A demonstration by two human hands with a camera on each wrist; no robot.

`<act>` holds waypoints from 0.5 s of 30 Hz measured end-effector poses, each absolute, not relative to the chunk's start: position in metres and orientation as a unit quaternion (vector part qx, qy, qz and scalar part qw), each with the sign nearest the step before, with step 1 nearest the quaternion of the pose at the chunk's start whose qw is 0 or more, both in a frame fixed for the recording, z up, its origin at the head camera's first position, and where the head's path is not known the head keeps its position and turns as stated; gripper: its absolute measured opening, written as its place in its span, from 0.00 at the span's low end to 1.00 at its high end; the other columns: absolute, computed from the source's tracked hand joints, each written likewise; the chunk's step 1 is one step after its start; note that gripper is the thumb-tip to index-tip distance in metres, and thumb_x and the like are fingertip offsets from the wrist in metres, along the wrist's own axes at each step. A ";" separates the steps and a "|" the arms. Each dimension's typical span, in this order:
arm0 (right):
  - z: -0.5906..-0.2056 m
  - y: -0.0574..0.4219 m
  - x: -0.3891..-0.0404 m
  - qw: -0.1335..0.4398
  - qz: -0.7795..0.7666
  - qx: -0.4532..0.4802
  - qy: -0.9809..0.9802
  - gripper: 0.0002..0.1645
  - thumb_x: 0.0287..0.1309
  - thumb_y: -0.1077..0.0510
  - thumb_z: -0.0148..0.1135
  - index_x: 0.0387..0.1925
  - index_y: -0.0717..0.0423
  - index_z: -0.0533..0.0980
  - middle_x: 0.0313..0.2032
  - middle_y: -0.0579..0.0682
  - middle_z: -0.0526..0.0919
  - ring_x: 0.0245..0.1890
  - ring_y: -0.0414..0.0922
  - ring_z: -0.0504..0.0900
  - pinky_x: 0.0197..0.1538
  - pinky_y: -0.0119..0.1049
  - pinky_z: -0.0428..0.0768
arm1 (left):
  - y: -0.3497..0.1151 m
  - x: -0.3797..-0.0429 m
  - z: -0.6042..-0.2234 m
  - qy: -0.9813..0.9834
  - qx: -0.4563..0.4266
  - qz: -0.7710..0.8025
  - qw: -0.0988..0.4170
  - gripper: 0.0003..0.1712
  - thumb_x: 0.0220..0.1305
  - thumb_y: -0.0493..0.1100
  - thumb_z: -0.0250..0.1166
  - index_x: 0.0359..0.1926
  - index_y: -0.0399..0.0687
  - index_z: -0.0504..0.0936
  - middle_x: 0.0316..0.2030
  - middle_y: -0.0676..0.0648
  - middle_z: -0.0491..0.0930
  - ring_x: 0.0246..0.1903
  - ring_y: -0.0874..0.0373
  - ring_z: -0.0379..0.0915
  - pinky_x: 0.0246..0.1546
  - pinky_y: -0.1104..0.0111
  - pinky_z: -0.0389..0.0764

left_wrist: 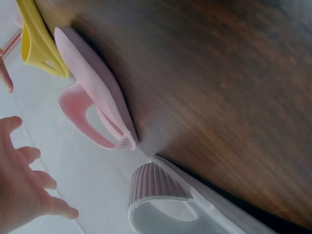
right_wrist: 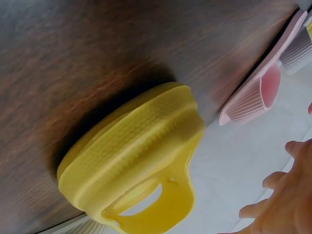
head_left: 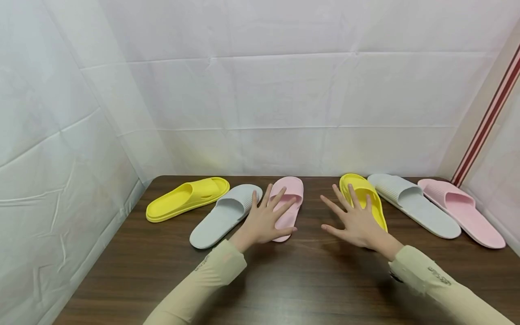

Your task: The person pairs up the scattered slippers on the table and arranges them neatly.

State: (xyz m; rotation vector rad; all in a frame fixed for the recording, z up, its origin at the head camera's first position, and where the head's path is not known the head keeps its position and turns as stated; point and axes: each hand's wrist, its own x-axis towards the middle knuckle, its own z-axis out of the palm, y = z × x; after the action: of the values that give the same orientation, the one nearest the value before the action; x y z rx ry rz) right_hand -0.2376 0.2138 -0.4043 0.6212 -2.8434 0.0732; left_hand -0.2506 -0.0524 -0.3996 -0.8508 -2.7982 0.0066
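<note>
My left hand [head_left: 264, 222] is spread, fingers straight, above the left pink slipper [head_left: 289, 220] and beside the left grey slipper [head_left: 219, 221]. The left wrist view shows that hand [left_wrist: 24, 185] apart from the pink slipper [left_wrist: 95, 83]. With fingers likewise spread, my right hand [head_left: 359, 224] hovers over the right yellow slipper [head_left: 378, 211], hiding part of it. In the right wrist view this hand [right_wrist: 285, 200] stands clear of the yellow slipper [right_wrist: 136, 151]. Neither hand holds anything.
Another yellow slipper [head_left: 170, 205] lies at the far left of the brown table [head_left: 292, 289]. To the right lie a grey slipper [head_left: 432, 216] and a pink slipper [head_left: 479, 221]. White sheeting [head_left: 284, 99] hangs behind the table.
</note>
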 end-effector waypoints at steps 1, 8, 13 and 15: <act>-0.404 0.215 -0.238 0.115 0.025 0.211 -0.970 0.44 0.50 0.25 0.42 0.67 0.32 0.47 0.70 0.49 0.38 0.68 0.63 0.37 0.54 0.73 0.41 | -0.053 -0.250 -0.400 -0.951 -0.290 0.001 0.108 0.43 0.52 0.75 0.44 0.67 0.71 0.48 0.70 0.53 0.42 0.69 0.44 0.30 0.60 0.38 0.41; -0.403 0.221 -0.237 0.120 0.030 0.216 -0.968 0.43 0.51 0.27 0.44 0.66 0.34 0.50 0.70 0.49 0.40 0.68 0.63 0.40 0.55 0.72 0.42 | -0.055 -0.249 -0.402 -0.950 -0.290 0.006 0.114 0.42 0.52 0.75 0.43 0.67 0.71 0.49 0.69 0.53 0.45 0.69 0.44 0.33 0.60 0.39 0.43; -0.402 0.227 -0.236 0.121 0.029 0.219 -0.968 0.42 0.52 0.28 0.44 0.67 0.35 0.49 0.70 0.48 0.38 0.68 0.61 0.38 0.55 0.71 0.41 | -0.056 -0.249 -0.402 -0.948 -0.293 0.006 0.121 0.42 0.52 0.74 0.45 0.67 0.69 0.51 0.69 0.53 0.48 0.69 0.44 0.34 0.60 0.39 0.44; -0.401 0.229 -0.236 0.122 0.034 0.219 -0.968 0.42 0.53 0.29 0.44 0.67 0.35 0.49 0.70 0.47 0.38 0.68 0.60 0.38 0.56 0.71 0.41 | -0.056 -0.249 -0.401 -0.948 -0.294 0.004 0.124 0.42 0.52 0.73 0.46 0.67 0.68 0.52 0.69 0.52 0.48 0.69 0.44 0.35 0.60 0.39 0.44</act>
State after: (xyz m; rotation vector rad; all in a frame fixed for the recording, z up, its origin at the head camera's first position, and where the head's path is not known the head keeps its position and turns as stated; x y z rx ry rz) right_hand -0.2363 0.2292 -0.4012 0.6380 -2.8233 0.0989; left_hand -0.2489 -0.0562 -0.4015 -0.8568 -2.7637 0.0119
